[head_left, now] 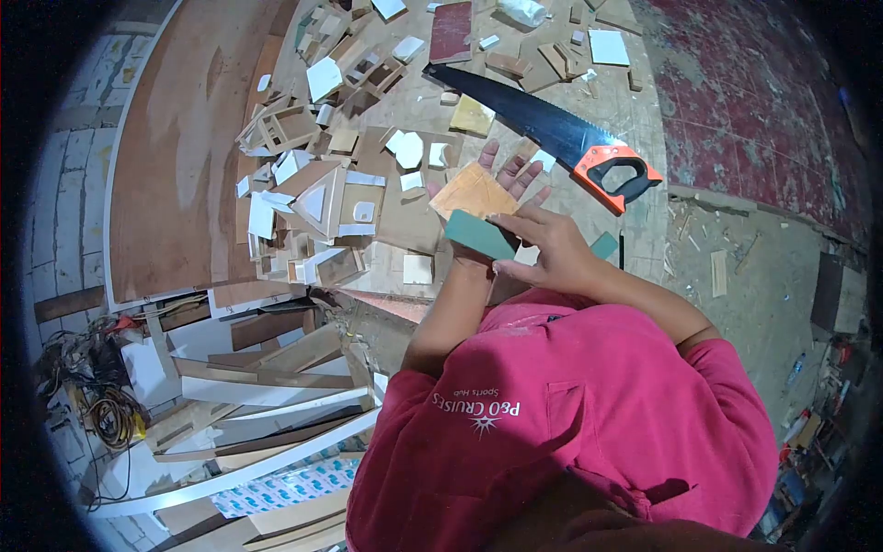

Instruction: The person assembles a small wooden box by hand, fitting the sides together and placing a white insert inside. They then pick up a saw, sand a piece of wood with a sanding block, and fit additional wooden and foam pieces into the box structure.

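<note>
My left hand [517,177] is palm up with its fingers spread, bearing a small flat piece of tan wood [475,191]. A green rectangular block [480,235] lies across the near edge of the wood, above my left wrist. The fingers and thumb of my right hand [552,247] pinch the right end of this block. To the right of my hands, a handsaw [543,124] with an orange and black handle rests on the worktable [644,216]. Another green piece [604,246] shows beside my right forearm.
Small wood and white offcuts [405,149] litter the table, with boxy wooden assemblies [336,204] at the left. A dark red book-like slab [451,32] lies at the back. Long boards [267,377] and coiled cable [112,419] are at the lower left.
</note>
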Demonstrator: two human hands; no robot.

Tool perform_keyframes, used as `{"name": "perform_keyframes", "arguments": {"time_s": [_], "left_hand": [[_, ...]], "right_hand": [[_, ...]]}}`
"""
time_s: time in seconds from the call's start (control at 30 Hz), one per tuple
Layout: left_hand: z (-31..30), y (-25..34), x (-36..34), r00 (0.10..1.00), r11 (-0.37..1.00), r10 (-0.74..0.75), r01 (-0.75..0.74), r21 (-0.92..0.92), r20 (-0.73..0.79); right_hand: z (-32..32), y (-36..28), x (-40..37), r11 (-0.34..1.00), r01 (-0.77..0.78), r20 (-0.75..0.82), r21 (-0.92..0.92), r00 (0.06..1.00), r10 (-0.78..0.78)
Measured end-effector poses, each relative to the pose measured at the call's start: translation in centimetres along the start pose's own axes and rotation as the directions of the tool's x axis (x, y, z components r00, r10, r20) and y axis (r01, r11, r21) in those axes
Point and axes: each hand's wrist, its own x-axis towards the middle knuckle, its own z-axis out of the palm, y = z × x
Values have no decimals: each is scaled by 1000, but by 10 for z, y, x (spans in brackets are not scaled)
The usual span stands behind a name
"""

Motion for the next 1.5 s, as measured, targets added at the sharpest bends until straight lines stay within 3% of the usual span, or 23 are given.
{"name": "perform_keyframes", "arguments": {"time_s": [0.03,0.07,0.1,0.2,0.23,0.33,0.4,0.47,0.53,0.6,0.63,0.73,0.83,0.9,0.93,1.0,1.03,1.1,1.3,1.5], "left_hand": [[5,0,0,1000,1000,0,0,-3,-2],[10,0,-1,995,999,-3,6,31,-101],[15,0,-2,980,998,-2,15,65,-201],[16,0,-5,969,999,-20,28,27,-246],[12,2,-11,982,999,-46,43,-20,-186],[7,3,-11,972,992,-116,123,26,-203],[5,-2,-8,975,989,-148,142,-49,-166],[4,-6,-5,962,951,-255,230,-207,-100],[4,-13,-4,961,961,-242,218,-168,-135],[7,-15,-3,955,970,-239,243,2,-173],[7,-14,-3,956,971,-233,238,3,-175],[6,-13,-5,950,964,-265,258,-65,-163],[-1,-12,-8,932,966,-253,260,-6,-261],[-22,-9,-10,934,948,-297,264,-178,-199],[-29,-8,-11,935,949,-293,259,-179,-198],[-30,-9,-10,886,954,-300,288,-87,-353],[-25,-11,-10,887,954,-299,287,-88,-352],[-12,-15,-9,813,972,-186,236,20,-552],[-23,-14,-9,799,965,-223,264,-8,-558],[-9,-14,-9,732,962,-220,274,-18,-645]], "right_hand": [[-3,1,0,999,27,-11,36,1000,-27],[-9,2,1,999,24,-8,35,1000,-24],[-17,4,2,993,-59,-35,104,997,63],[-35,20,4,950,-226,-118,217,960,256],[-41,29,5,958,-215,-139,191,960,243],[-56,34,4,965,-227,-106,129,965,241],[-59,30,1,996,-8,-2,94,1000,8],[-57,18,0,994,-8,93,111,996,-2],[-46,20,-3,991,111,157,-73,983,-98],[-44,18,-4,989,102,203,-105,976,-79],[-44,18,-5,991,88,202,-102,977,-66],[-44,22,-6,994,69,214,-86,975,-49],[-43,33,-7,999,27,244,-24,970,-21],[-41,40,-10,1000,-10,260,25,966,3],[-39,43,-11,999,-20,252,45,968,8],[-37,45,-12,998,-30,245,62,969,14],[-37,46,-12,996,-58,253,74,967,37],[-36,48,-13,993,-88,260,83,963,63],[-35,52,-11,981,-109,241,158,968,69],[-42,56,-5,968,-177,346,179,932,106]]}}
